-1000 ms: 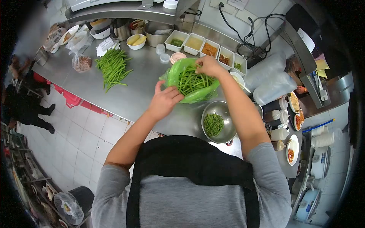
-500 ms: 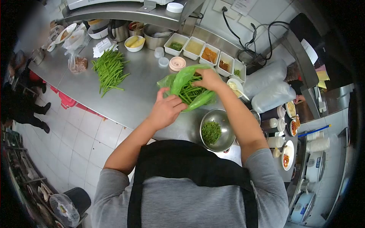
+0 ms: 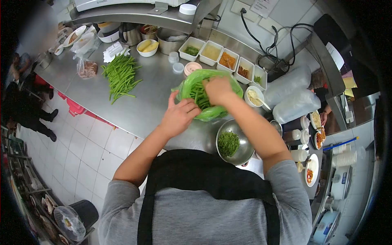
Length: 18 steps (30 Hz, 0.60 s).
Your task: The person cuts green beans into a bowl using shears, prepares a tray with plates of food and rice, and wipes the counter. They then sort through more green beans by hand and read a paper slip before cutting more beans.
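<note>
A green plastic bag [image 3: 234, 85], its mouth spread wide, lies on the steel counter with green beans [image 3: 199, 94] inside. My left hand [image 3: 179, 116] pinches the bag's near left rim between thumb and fingers. Inside the opening, my right hand [image 3: 218, 89] reaches down onto the beans; its fingertips are hidden and blurred. A loose pile of green beans [image 3: 120, 76] lies further left on the counter. Close to my body, below the bag, a steel bowl [image 3: 246, 148] holds chopped greens [image 3: 228, 144].
White tubs of ingredients [image 3: 209, 53] line the counter's back. A small white bowl with a spoon [image 3: 254, 96] stands right of the bag, near plastic-wrapped bundles [image 3: 296, 106] and bottles [image 3: 300, 155]. A person [image 3: 30, 104] is at the far left; another person's hand [image 3: 324, 116] shows at right.
My right hand has moved from the bag's far right rim into its opening. The bag's mouth is wider and rounder. My left hand stays at the near left rim.
</note>
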### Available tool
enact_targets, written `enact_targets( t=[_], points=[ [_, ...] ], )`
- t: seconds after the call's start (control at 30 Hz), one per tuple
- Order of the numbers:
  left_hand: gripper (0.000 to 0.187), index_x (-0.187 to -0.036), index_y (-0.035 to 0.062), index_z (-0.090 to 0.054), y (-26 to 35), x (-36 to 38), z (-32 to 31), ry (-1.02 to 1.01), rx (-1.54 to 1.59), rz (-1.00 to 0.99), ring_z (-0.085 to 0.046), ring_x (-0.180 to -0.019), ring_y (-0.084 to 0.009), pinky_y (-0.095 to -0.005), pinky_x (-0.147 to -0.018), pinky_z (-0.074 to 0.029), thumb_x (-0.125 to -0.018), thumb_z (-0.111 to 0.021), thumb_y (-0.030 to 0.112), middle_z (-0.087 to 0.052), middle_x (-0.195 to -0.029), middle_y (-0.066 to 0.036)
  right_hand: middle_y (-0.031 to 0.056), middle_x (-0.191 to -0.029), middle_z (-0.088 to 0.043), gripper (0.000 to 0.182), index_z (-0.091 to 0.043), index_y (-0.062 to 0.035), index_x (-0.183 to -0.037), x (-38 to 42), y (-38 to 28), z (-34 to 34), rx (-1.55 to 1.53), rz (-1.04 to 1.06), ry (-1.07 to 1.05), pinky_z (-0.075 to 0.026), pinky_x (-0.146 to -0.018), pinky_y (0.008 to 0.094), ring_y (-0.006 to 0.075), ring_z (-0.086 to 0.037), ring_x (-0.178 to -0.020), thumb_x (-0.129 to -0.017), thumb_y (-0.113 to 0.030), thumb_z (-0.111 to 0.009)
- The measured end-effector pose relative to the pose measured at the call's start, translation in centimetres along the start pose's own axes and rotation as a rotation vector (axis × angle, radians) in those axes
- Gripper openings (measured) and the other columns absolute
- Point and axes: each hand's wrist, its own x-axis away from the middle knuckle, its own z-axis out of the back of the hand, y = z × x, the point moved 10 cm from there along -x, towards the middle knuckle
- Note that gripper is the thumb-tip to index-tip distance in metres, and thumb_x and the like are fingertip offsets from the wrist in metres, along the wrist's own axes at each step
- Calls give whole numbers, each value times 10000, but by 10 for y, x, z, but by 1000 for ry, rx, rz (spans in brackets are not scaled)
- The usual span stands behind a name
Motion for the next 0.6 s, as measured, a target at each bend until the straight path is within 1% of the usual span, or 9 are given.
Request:
enact_targets(
  t=[0.03, 0.07, 0.13, 0.23, 0.33, 0.37, 0.47, 0.5, 0.6],
  points=[
    [304, -909, 155, -596, 3, -1, 0, 0, 4, -19, -527, -938, -153, -540, -965, -224, -623, -610, 52, -559, -866, 6, 164, -1087, -541, 471, -515, -104, -1135, 2, -13, -4, 22, -14, 160, -392, -862, 491, 313, -505, -1058, -679, -128, -631],
    [320, -912, 152, -592, 6, -1, -1, 0, 9, -37, -527, -946, -155, -538, -971, -215, -610, -617, 49, -564, -886, 3, 180, -1125, -514, 446, -517, -114, -1129, -10, -23, -31, -74, 23, 159, -394, -850, 507, 330, -475, -1093, -695, -134, -620],
    [318, -917, 150, -590, 5, 0, -6, -46, 14, -14, -529, -939, -157, -537, -968, -217, -616, -617, 49, -563, -880, 2, 157, -1072, -555, 454, -532, -118, -1113, -6, -29, -23, -100, 66, 162, -400, -840, 489, 300, -520, -1046, -669, -118, -624],
    [303, -926, 150, -588, -4, 9, -11, -78, 3, 42, -529, -932, -154, -535, -964, -220, -636, -634, 77, -564, -866, 8, 125, -1003, -599, 476, -551, -133, -1100, -5, 6, -4, -294, -6, -57, -403, -828, 462, 265, -570, -972, -632, -109, -638],
    [286, -944, 150, -592, -3, 3, -2, -111, 60, 70, -522, -951, -163, -533, -964, -217, -666, -661, 145, -563, -882, 10, 80, -869, -648, 394, -597, -173, -1049, 9, 19, 32, -243, 21, 146, -394, -840, 453, 241, -617, -862, -662, -97, -617],
    [285, -951, 150, -595, 0, 0, 4, -127, 93, 75, -518, -962, -168, -532, -965, -215, -677, -669, 172, -561, -893, 9, 107, -1004, -615, 510, -542, -191, -1154, 9, 16, 27, -188, 36, 79, -388, -854, 462, 253, -583, -961, -657, -130, -638],
    [301, -972, 155, -610, 10, -12, 18, -107, 162, 43, -479, -1070, -231, -517, -977, -216, -696, -684, 251, -532, -1070, -45, 148, -1156, -527, 689, -430, -208, -1281, 6, -3, -22, -228, 189, 150, -373, -888, 462, 271, -518, -1070, -640, -181, -679],
    [299, -978, 155, -614, 4, -13, 25, -32, 163, 82, -456, -1101, -260, -509, -981, -221, -705, -680, 256, -495, -1130, -71, 175, -1249, -435, 819, -320, -209, -1354, 6, -4, -34, -335, 169, 48, -348, -938, 443, 310, -450, -1138, -628, -211, -699],
    [289, -977, 150, -625, -22, -11, 31, 156, 175, 220, -394, -1167, -357, -492, -980, -251, -720, -676, 270, -393, -1268, -149, 182, -1251, -430, 812, -325, -182, -1354, 7, 10, -19, -725, 383, 23, -333, -967, 403, 347, -439, -1134, -630, -207, -693]
  ],
)
